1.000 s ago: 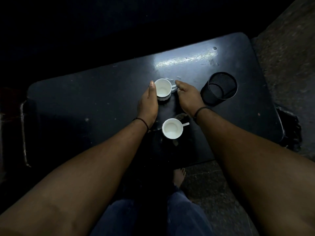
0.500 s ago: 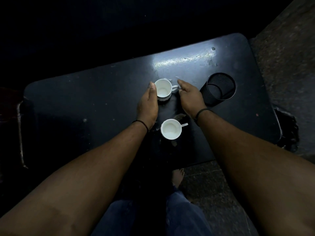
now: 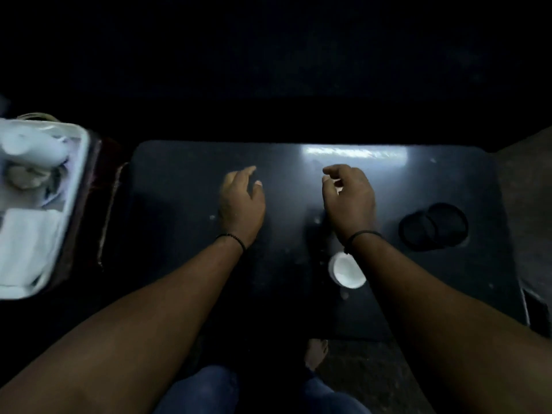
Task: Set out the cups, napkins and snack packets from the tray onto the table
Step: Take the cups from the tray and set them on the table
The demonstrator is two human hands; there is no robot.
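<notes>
One white cup (image 3: 346, 271) stands near the table (image 3: 179, 204)'s front edge, partly under the right forearm; both the left hand (image 3: 241, 201) and right hand (image 3: 348, 198) hover loosely curled and empty, while the tray (image 3: 85, 162) beyond the left edge holds pale, blurred items, so most remains.

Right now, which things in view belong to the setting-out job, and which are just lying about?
Job:
white ceramic cup on the dark table
pale tray at far left, with white folded napkins
left hand, right hand, both empty

Lying about:
black mesh pen holder
</notes>
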